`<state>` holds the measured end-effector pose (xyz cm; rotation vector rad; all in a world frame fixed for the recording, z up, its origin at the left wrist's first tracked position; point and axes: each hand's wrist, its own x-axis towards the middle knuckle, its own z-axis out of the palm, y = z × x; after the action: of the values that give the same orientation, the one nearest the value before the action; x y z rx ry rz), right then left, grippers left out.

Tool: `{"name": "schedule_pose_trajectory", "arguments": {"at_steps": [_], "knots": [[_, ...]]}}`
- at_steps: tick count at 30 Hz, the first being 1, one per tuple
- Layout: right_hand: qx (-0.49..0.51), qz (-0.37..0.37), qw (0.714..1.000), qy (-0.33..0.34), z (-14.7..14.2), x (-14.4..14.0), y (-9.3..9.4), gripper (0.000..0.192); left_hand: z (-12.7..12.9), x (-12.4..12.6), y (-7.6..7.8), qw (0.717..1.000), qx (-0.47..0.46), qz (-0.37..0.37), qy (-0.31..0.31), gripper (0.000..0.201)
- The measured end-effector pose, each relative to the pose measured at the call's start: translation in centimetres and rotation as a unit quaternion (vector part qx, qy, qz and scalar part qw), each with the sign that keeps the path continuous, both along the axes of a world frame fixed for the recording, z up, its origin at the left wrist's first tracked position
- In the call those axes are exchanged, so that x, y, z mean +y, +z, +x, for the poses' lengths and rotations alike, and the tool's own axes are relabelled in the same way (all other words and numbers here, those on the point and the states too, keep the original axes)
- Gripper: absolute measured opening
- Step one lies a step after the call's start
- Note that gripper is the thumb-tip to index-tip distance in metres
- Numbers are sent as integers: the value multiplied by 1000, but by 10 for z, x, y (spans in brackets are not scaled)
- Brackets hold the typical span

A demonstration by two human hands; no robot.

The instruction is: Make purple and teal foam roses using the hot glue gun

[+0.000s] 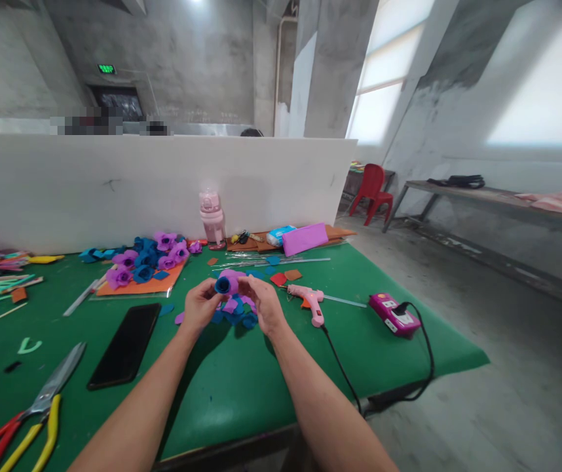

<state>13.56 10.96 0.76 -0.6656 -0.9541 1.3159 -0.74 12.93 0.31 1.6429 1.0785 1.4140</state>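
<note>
Green felt tabletop (242, 387) against a white partition. Both hands, left (201, 307) and right (264, 305), pinch a blue-and-purple rolled felt flower (228, 282) above loose felt petals (238, 314). Petal wrapping looks underway; pink glue gun (310, 300) lies just right of the flower, likely needed next.

Bright daylight from windows (541, 85) at right w/ glare, soft arm shadows, wide-angle edge distortion.

Blue-and-purple flower (228, 283), pink glue gun (311, 301), green table (242, 380).
</note>
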Motion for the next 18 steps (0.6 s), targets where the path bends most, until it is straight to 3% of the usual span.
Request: {"name": "schedule_pose_trajectory", "arguments": {"at_steps": [9,18], "knots": [[-14,10,1000,3,2,3,-4,35,-4,4,-6,998,43,38,24,9],[58,-1,998,1,7,-1,2,42,-2,3,-5,998,30,37,37,7]]}}
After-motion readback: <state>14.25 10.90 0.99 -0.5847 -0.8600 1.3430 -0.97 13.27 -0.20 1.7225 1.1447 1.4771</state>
